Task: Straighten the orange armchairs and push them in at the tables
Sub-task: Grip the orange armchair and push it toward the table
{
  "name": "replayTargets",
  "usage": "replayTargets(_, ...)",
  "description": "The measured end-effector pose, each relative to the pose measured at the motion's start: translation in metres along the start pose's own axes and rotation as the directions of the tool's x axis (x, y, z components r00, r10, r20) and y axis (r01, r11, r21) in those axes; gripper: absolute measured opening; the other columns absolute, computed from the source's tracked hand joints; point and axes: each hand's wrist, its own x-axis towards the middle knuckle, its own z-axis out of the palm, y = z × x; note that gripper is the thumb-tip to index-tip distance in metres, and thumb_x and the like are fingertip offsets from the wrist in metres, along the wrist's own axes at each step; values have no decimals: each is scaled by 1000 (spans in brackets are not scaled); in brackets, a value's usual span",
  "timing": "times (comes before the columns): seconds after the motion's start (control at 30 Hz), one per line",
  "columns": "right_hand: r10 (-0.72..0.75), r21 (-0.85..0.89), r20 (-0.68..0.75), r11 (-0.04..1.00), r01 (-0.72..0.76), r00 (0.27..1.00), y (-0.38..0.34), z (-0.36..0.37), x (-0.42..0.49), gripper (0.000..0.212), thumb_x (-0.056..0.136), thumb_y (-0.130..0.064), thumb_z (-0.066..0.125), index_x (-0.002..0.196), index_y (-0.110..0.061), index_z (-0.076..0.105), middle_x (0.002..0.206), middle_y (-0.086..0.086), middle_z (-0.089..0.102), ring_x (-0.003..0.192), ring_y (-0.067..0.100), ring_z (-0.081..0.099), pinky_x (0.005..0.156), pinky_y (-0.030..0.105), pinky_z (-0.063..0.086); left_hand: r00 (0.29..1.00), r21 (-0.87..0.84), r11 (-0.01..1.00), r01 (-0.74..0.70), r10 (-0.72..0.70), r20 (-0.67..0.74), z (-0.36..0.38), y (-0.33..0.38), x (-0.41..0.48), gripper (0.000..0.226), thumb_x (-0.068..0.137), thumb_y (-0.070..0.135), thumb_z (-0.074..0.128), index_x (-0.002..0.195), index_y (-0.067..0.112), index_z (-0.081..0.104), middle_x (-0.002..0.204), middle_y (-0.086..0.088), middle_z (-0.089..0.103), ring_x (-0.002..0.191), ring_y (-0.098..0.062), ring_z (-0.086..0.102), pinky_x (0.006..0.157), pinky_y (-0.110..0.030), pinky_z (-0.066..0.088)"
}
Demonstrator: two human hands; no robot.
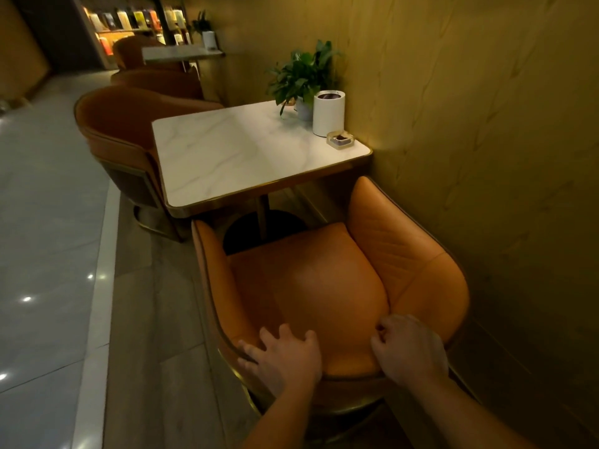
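Marble table (227,157) bears plant (301,79), white canister (328,113), ashtray (339,140).

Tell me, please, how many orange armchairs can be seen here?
4. The nearest armchair faces the marble table; the second armchair stands across it; the third armchair just behind that; the fourth armchair by the far table. Others may be hidden.

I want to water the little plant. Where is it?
In the head view, the potted plant stands at the far corner of the marble table, by the wall, just left of the white cylinder.
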Motion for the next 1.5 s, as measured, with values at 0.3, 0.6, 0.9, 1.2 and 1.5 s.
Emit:
replayTargets(0.3,-25,-16,34,1000,25,999,4,-4,17,31,95,-51,41,110,-33,62,107,-12,61,94,7,52,74,27,42,1000,7,1000,12,-12,-6,3,12,9,57,92,66,32,141,38,45,161,-5,25,149,-45,1,120,-62,2)
replayTargets(0.6,-10,-22,43,1000,11,999,6,-3,32,34,94,-51,41,115,-33,62,110,-12,62,99,8,53,80,28,46,1000,43,999,16,-17,20,1,24,17,57,92,66,32,140,38,46,161,-5,26,149,-46,0,119,-63,1)
replayTargets(0.9,14,-30,54,999,-13,998,9,1,38,31,93,-51,42,108,-36,64,107,-13,64,96,8,53,72,28,40,996,76,997,-26,19,90,-2,24,18,55,94,59,31,139,33,47,162,-8,21,147,-50,-6,117,-66,-2)
replayTargets(1.2,0,-43,89,999,4,996,12,4,43,35,92,-50,42,114,-33,64,112,-11,65,102,12,54,80,31,45,995,97,994,-48,38,97,1,22,18,62,95,60,28,145,27,40,163,-12,17,147,-51,-7,117,-67,-3)
replayTargets(1.5,-66,-38,128,997,71,990,12,-2,42,39,96,-45,38,122,-28,62,120,-6,64,107,16,55,85,32,46,991,56,993,-100,94,99,-7,11,15,62,97,58,30,149,24,32,165,-13,11,149,-48,-4,119,-62,0)
